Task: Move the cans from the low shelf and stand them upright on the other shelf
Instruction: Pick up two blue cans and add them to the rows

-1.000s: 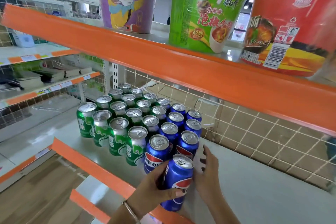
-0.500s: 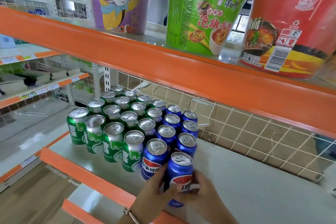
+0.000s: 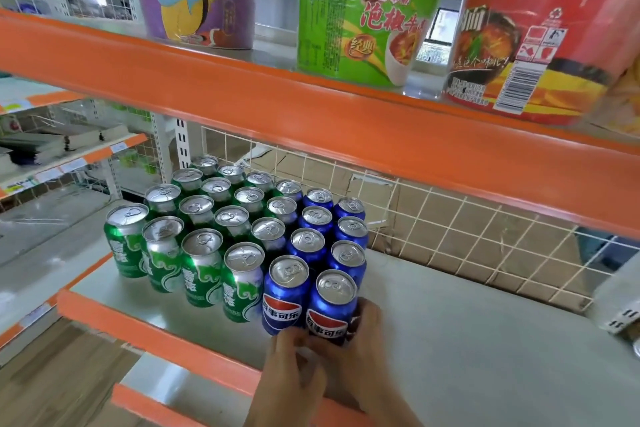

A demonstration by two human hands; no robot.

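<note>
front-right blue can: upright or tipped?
Upright: the front-right blue can stands on the shelf, lid up, both hands around its base.

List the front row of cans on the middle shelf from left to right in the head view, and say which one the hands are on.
First green can → second green can → third green can → fourth green can → blue can → last blue can, gripped low down by the left hand and right hand.
</note>
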